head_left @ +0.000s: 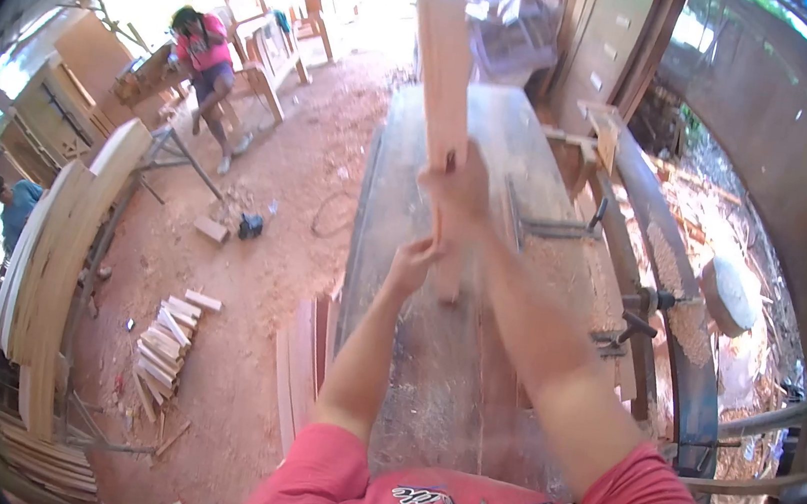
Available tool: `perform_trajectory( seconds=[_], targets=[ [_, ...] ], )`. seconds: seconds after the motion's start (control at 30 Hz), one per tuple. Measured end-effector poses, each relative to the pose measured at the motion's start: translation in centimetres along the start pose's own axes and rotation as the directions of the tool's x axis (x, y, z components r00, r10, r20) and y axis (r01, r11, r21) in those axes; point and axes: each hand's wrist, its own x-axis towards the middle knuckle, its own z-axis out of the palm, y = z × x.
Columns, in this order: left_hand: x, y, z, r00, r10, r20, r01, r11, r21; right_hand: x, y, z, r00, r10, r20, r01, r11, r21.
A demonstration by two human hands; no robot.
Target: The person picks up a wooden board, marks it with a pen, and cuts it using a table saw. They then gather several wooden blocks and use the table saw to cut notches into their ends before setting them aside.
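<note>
A long pale wooden plank [444, 66] is tilted up in front of me, its far end leaving the top of the view and its near end low over a flat metal machine table [391, 351]. Around the plank's lower part, my right hand [461, 191] is closed. My left hand [415, 262] is closer to me and lower, its fingers closed at the plank's left edge. The fingertips of both hands are partly hidden, and the plank's lower end is a little blurred.
Bar clamps [557, 229] and a wood frame stand along the table's right side. Stacked boards [71, 252] rise at left, with offcuts [165, 349] on the dusty floor. Another person [206, 52] sits working at the back left; someone else is partly visible at far left.
</note>
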Motion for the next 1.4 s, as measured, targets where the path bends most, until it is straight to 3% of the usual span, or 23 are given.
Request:
perform_trajectory(
  seconds=[0.13,0.23,0.3,0.37,0.4,0.47,0.5,0.53,0.6,0.63,0.67,0.73,0.8,0.83,0.87,0.9,0.93,0.97,1.0,1.07,1.17,1.23,1.4],
  targets=[
    [-10.8,2.3,-1.9,0.999,0.025,-0.027,-0.024,0.999,0.048,-8.8,-7.1,1.7,0.996,0.083,0.025,-0.083,0.996,0.029],
    [-18.5,4.4,-1.5,0.992,0.024,-0.123,-0.039,0.992,-0.121,-15.7,-11.4,2.8,0.996,0.067,0.053,-0.075,0.985,0.155],
    [-22.8,5.3,-2.9,0.979,-0.059,-0.193,0.077,0.993,0.086,-19.7,-14.1,3.8,0.991,0.120,0.058,-0.128,0.976,0.176],
    [-24.7,-2.3,-7.3,0.981,0.180,-0.074,-0.193,0.853,-0.485,-22.5,-14.9,4.7,0.984,0.163,0.069,-0.173,0.967,0.185],
    [-26.2,0.2,-6.5,0.974,0.210,-0.088,-0.226,0.845,-0.485,-23.4,-13.6,5.6,0.974,0.042,0.222,-0.101,0.960,0.261],
    [-32.2,7.1,-3.8,0.884,0.099,-0.456,-0.335,0.816,-0.472,-23.9,-13.5,7.5,0.913,-0.100,0.397,-0.046,0.939,0.342],
    [-33.0,6.8,-5.4,0.864,0.096,-0.494,-0.359,0.805,-0.472,-24.0,-14.4,8.6,0.837,-0.069,0.543,-0.210,0.876,0.435],
    [-34.6,5.7,-8.0,0.887,0.107,-0.449,-0.300,0.874,-0.384,-24.7,-16.4,9.4,0.723,-0.043,0.690,-0.402,0.785,0.471],
    [-40.9,3.0,-11.6,0.869,0.058,-0.492,-0.239,0.918,-0.315,-26.5,-19.3,10.8,0.743,0.024,0.668,-0.519,0.651,0.553],
    [-43.9,2.9,-13.1,0.853,0.076,-0.516,-0.050,0.997,0.064,-26.7,-20.4,11.9,0.568,0.037,0.822,-0.717,0.511,0.473],
    [-47.6,2.4,-14.2,0.852,0.066,-0.519,0.183,0.892,0.414,-27.3,-19.8,14.1,0.680,0.095,0.727,-0.641,0.557,0.528],
    [-55.9,1.0,-14.9,0.756,-0.187,-0.627,0.220,0.975,-0.027,-31.5,-21.0,15.5,0.606,0.073,0.792,-0.711,0.495,0.499],
    [-63.0,-0.2,-14.2,0.710,-0.037,-0.703,0.091,0.995,0.040,-36.6,-18.6,18.3,0.545,0.254,0.799,-0.826,0.324,0.461],
    [-66.4,0.6,-12.9,0.694,-0.092,-0.715,0.124,0.992,-0.007,-39.1,-17.6,19.7,0.525,0.384,0.759,-0.844,0.351,0.406],
    [-70.2,2.8,-11.1,0.667,0.117,-0.736,0.203,0.922,0.330,-41.6,-16.0,21.2,0.486,0.439,0.756,-0.870,0.328,0.368],
    [-73.7,5.2,-9.2,0.681,0.307,-0.664,0.279,0.730,0.624,-44.2,-14.0,22.2,0.352,0.456,0.818,-0.936,0.199,0.291],
    [-76.9,7.0,-7.4,0.697,0.244,-0.674,0.313,0.743,0.592,-46.9,-12.1,22.8,0.225,0.448,0.865,-0.973,0.068,0.218],
    [-79.7,8.5,-5.8,0.564,-0.076,-0.822,0.607,0.714,0.350,-49.7,-10.7,23.3,0.205,0.481,0.852,-0.976,0.042,0.211],
    [-82.0,9.3,-4.5,0.330,-0.357,-0.874,0.823,0.563,0.081,-52.7,-9.5,23.5,0.161,0.576,0.802,-0.984,0.032,0.174],
    [-85.2,9.7,-2.2,0.200,-0.424,-0.883,0.957,0.279,0.082,-58.6,-6.3,22.7,0.089,0.680,0.728,-0.993,0.006,0.116],
    [-87.8,11.0,1.0,0.058,-0.498,-0.865,0.998,0.016,0.057,-66.4,-3.0,21.2,0.072,0.794,0.603,-0.997,0.040,0.067],
    [-88.1,12.3,1.7,-0.001,-0.590,-0.808,0.999,-0.038,0.027,-68.7,-1.8,19.2,-0.212,0.865,0.455,-0.975,-0.158,-0.153],
    [-84.1,12.3,-0.7,-0.069,-0.764,-0.642,0.997,-0.070,-0.023,-70.8,4.1,18.9,-0.192,0.904,0.382,-0.979,-0.150,-0.136]
  ],
)
